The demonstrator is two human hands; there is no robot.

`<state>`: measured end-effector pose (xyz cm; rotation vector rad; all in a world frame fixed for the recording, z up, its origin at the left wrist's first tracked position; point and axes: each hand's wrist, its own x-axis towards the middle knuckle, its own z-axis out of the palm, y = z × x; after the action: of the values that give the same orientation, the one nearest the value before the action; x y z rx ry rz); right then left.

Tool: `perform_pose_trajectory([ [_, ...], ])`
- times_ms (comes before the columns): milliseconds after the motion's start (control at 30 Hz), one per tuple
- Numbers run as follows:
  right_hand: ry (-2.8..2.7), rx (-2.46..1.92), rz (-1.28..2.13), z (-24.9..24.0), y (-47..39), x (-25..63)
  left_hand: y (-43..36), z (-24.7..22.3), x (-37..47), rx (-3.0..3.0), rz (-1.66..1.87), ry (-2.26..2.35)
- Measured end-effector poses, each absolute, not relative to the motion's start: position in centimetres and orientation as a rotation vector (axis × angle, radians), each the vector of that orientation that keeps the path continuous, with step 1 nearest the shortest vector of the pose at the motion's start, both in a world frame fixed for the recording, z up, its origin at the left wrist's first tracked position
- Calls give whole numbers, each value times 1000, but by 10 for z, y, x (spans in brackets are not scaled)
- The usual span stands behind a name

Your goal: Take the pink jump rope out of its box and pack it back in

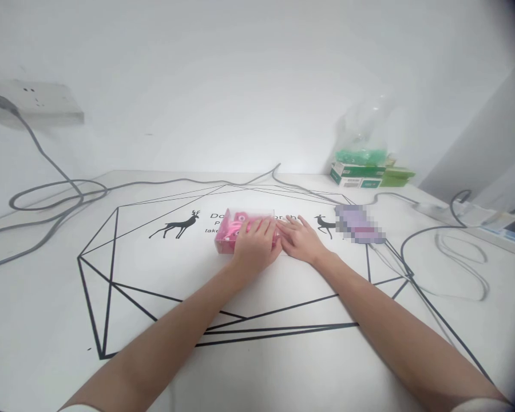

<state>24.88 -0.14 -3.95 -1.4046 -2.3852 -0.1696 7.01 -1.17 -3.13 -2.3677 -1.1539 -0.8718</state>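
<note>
A clear plastic box with pink things inside [225,242] lies on the white table, in the middle of the view. My left hand [256,242] rests over its right part, fingers bent across the top and thumb at the right end, closed on it. What the pink contents are is hard to make out; white parts show among them. Close by on the right, my right hand [299,239] has its fingers stretched out toward the box's right end, its fingertips at or very near that end. The left hand hides much of the box.
A blurred-out purple phone-like object [360,224] lies to the right. Behind it stand green-and-white boxes [357,174] under a clear plastic bag [363,134]. Grey cables [184,181] run along the back and both sides. A wall socket [47,97] is at left.
</note>
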Motion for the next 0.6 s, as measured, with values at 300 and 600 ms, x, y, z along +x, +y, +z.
perform_pose_trajectory([
  [300, -2245, -1390, 1, -43, 1, 249, -9, -32, 70, -2357, -871, -1166],
  [600, -2035, -1152, 316, -44, 7, 253, -11, -27, 70, -2434, -809, -1192],
])
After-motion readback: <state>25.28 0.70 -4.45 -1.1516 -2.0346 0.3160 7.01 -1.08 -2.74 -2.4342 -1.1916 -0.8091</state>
